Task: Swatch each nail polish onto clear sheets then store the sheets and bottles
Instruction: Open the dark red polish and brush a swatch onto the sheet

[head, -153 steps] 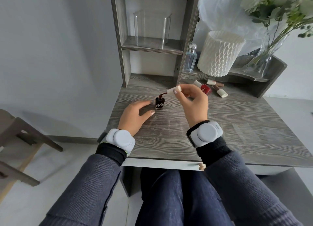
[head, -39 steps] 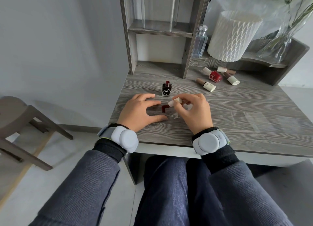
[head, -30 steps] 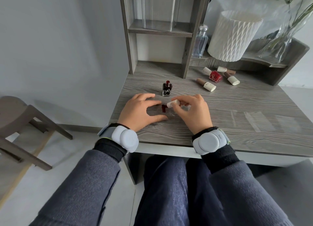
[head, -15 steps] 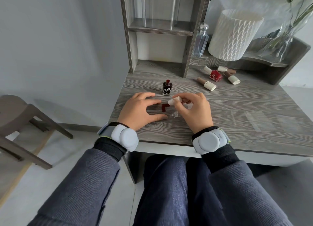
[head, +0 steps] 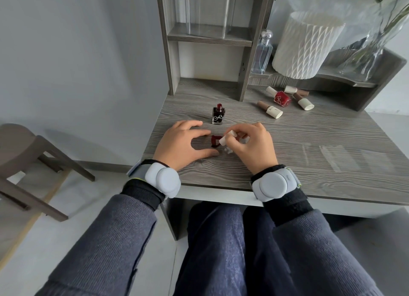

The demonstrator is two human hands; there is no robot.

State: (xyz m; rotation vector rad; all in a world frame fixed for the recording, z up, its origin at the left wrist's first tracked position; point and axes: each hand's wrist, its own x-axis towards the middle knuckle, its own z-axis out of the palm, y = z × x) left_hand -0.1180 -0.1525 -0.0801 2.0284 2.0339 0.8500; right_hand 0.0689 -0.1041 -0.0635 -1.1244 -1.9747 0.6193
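Note:
An open dark-red nail polish bottle stands uncapped on the grey desk. My right hand pinches its white brush cap, brush down on a dark-red swatch painted on a barely visible clear sheet. My left hand rests flat on the desk beside the swatch, thumb and fingers spread, holding the sheet still. More clear sheets lie to the right.
Several capped polish bottles lie on their sides at the back. A clear acrylic holder stands on the shelf, with a perfume bottle, a white lamp and a glass vase nearby. A stool stands at left.
The brush left the bottle and came down to the sheet. Over the last second the red swatch has grown wider under small brush strokes. My left hand has stayed put.

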